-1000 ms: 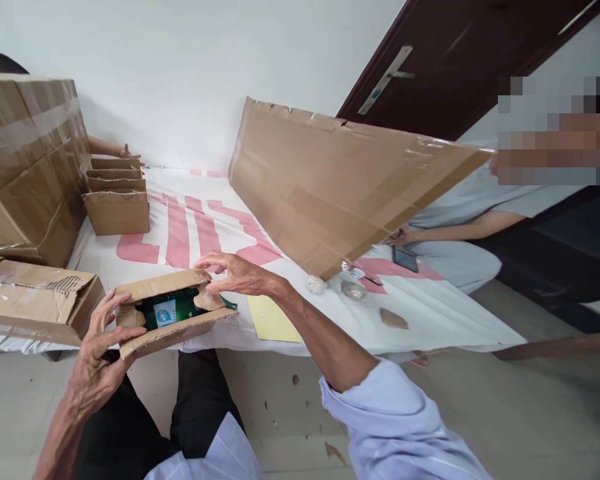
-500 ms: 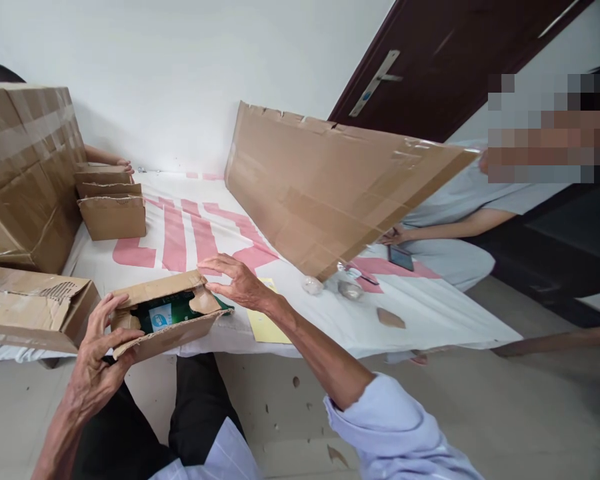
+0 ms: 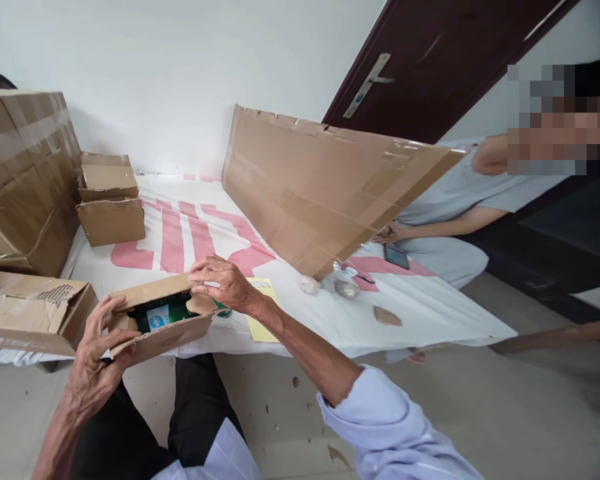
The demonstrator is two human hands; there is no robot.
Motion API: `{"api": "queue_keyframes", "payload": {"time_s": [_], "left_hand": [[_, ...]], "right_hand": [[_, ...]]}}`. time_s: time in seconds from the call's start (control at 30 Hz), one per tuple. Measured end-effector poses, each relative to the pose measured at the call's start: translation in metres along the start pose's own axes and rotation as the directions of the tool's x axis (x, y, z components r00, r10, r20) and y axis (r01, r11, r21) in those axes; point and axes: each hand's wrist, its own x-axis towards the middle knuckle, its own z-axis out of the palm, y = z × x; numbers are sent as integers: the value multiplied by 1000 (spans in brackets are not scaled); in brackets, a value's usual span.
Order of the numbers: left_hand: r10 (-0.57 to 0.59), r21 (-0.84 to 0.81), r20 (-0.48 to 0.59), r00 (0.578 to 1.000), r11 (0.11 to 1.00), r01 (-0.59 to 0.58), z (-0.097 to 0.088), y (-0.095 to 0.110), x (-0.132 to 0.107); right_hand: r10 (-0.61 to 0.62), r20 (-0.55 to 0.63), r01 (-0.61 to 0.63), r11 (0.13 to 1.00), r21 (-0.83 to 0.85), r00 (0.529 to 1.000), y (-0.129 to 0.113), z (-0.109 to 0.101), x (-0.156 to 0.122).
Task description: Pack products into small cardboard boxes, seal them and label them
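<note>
A small open cardboard box (image 3: 173,337) lies at the table's near edge, with a green item (image 3: 180,308) bearing a white-and-blue label inside it. My left hand (image 3: 97,347) is closed around the box's left end, thumb on the near side and fingers over the far flap. At the far right corner, my right hand (image 3: 225,283) has its fingers bent over the upper edge, by a torn inner flap. A bit of green shows outside the box's right end, partly covered. Under my right forearm lies a yellow sheet (image 3: 263,330).
Taped cartons (image 3: 25,180) stand at the left, a closed box (image 3: 30,307) in front of them. Small open boxes (image 3: 113,223) stand behind. A large cardboard panel (image 3: 320,193) leans across the table. Tape rolls (image 3: 347,288) lie near it. A person (image 3: 445,220) sits at the right, near a phone (image 3: 396,256).
My right hand has moved slightly left, its fingers now bent over the box's corner. Another person's hand by the small boxes at the back left has gone from view, and the rear box there looks different.
</note>
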Motion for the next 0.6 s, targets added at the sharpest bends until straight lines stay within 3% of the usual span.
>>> {"api": "queue_keyframes", "payload": {"time_s": [0.1, 0.17, 0.37, 0.5, 0.6], "left_hand": [[10, 9, -12, 1000, 1000, -10, 1, 2, 2], [39, 23, -24, 999, 999, -39, 1, 3, 4], [119, 114, 19, 993, 986, -120, -3, 4, 9], [111, 148, 50, 993, 982, -117, -6, 3, 13], [71, 123, 18, 997, 990, -72, -6, 4, 16]], "right_hand": [[57, -21, -53, 990, 131, 998, -7, -4, 3], [159, -4, -154, 961, 229, 987, -11, -7, 7], [493, 120, -480, 717, 505, 862, -9, -7, 24], [659, 44, -500, 524, 689, 751, 1, -13, 32], [708, -42, -452, 494, 743, 705, 3, -24, 28]]}}
